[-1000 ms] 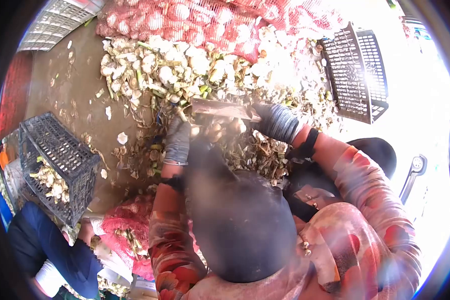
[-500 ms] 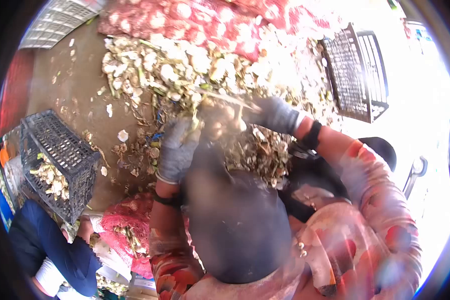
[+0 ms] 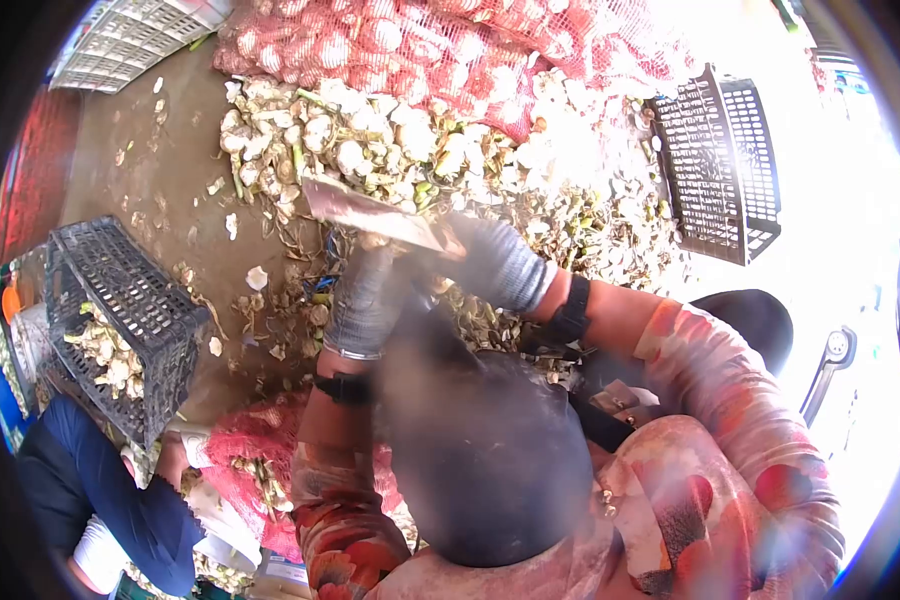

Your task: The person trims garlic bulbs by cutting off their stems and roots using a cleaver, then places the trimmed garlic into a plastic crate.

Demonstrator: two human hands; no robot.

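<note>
1. In the head view, the garlic heap [image 3: 350,155] is the landmark. The flat blade [image 3: 370,212] lies over the heap's near edge, slanting down toward the right hand.
2. The right hand [image 3: 495,265], gloved, is closed around the blade's near end, on the near side of the heap.
3. The left hand [image 3: 358,300], also gloved, is on the near side of the heap, left of the right hand. Its fingers are bent just beneath the blade, beside what may be a pale bulb [image 3: 373,240]; blur and overlap there mean I cannot tell whether it is gripped.
4. The blade looks stiff, thin and fairly light, and its smooth face could be slippery. The end where the right hand sits seems the place to hold it, with fingers clear of the long edges.
5. The bulbs should be light and firm, but their papery skin would slip and flake. A hold around the bulb's round body looks surer than one on a dry stem.
6. Beyond the heap lies a red mesh sack [image 3: 400,50]; right of the heap stands a black crate [image 3: 705,170].
</note>
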